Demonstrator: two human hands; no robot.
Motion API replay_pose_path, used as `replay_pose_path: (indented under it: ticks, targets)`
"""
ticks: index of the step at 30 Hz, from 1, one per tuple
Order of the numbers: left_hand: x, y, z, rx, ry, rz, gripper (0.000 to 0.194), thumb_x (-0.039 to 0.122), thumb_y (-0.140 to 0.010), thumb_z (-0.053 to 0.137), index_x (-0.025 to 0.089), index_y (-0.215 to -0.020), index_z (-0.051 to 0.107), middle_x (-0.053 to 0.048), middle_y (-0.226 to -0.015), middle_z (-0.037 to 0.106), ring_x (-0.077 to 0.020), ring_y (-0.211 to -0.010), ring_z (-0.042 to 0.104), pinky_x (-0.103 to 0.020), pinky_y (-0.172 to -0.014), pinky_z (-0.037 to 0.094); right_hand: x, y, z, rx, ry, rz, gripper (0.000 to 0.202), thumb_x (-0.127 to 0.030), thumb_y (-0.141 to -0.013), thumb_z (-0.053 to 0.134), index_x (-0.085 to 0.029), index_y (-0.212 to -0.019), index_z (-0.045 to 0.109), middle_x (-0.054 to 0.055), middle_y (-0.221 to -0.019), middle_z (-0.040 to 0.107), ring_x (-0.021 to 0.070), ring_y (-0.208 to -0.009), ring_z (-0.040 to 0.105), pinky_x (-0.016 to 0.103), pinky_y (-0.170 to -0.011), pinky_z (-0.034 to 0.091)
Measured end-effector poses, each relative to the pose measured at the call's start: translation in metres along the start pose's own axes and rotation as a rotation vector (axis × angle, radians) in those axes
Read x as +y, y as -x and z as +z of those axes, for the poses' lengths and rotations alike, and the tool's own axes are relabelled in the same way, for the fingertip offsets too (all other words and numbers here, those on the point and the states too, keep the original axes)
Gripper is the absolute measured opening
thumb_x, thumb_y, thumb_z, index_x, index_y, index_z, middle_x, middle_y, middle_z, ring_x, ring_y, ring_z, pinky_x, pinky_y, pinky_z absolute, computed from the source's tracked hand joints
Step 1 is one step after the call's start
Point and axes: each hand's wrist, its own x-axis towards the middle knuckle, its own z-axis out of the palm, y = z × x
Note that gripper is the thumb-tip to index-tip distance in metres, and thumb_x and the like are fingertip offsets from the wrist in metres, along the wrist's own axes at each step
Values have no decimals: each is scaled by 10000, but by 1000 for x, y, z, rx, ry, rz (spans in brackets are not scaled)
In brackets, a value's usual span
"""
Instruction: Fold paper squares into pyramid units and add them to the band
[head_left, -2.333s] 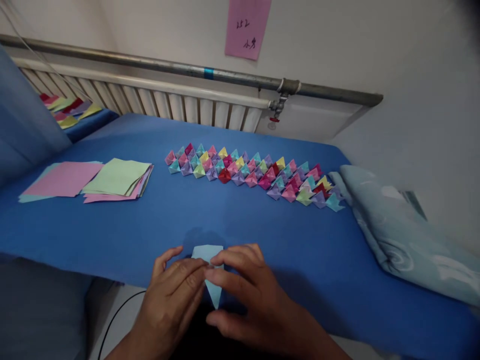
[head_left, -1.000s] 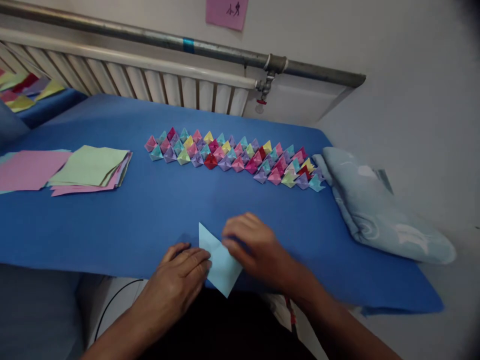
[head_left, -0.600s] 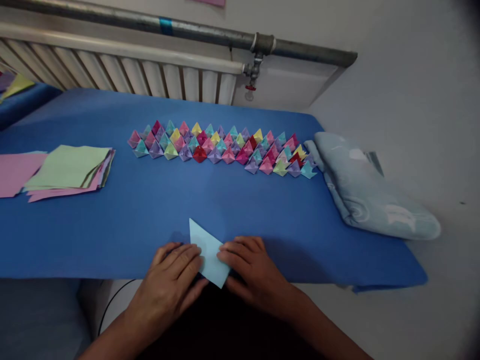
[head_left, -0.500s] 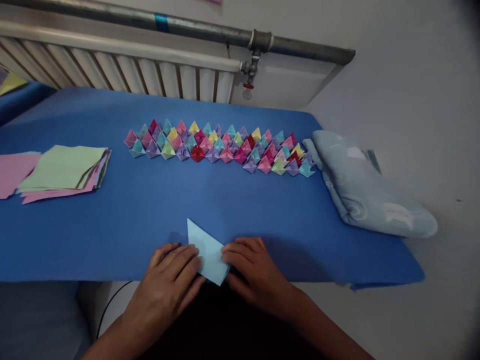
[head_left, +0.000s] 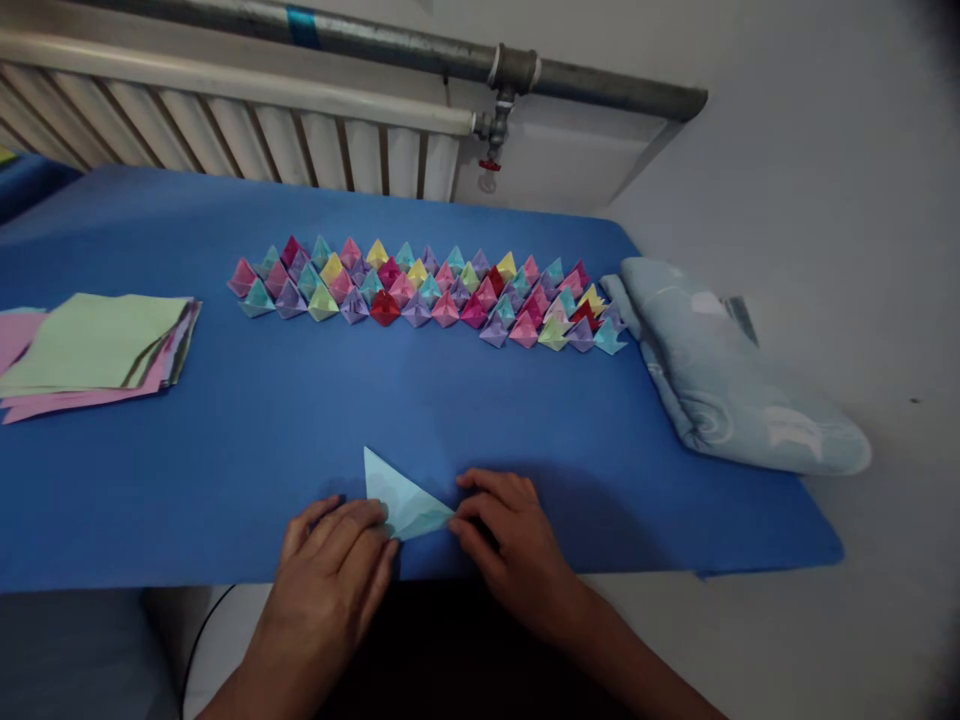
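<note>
A light blue sheet of origami paper [head_left: 405, 497], folded to a triangle, lies near the front edge of the blue-covered table [head_left: 315, 400]. My left hand [head_left: 337, 560] presses on its left part, fingers together over the paper and thumb at the lower edge. At the right corner, my right hand [head_left: 514, 545] pinches the tip between thumb and fingers. Farther back stand several rows of small folded paper pieces [head_left: 416, 308] in pink, purple, blue, yellow, green and red.
To the left lies a stack of coloured paper squares [head_left: 97, 340], pale green on top. A folded light blue cloth [head_left: 735, 380] rests at the table's right end by the wall. Behind the table are a white radiator [head_left: 322, 150] and a metal pipe [head_left: 405, 45].
The paper's lower right part has been folded up, so its outline is now a triangle. My right hand has moved its grip to the right corner. The view has shifted slightly.
</note>
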Motion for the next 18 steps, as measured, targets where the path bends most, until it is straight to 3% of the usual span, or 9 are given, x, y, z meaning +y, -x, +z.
replay_pose_path:
  ticks: [18]
  targets:
    - [-2, 1, 5, -9, 41, -127, 152, 198, -937, 485, 191, -796, 542, -82, -1004, 610, -241, -970, 550, -420, -838, 404, -1, -7, 0, -32, 72, 51, 122, -168, -882, 603, -194, -770, 563, 74, -1132, 633, 233, -998, 569, 407, -852, 392]
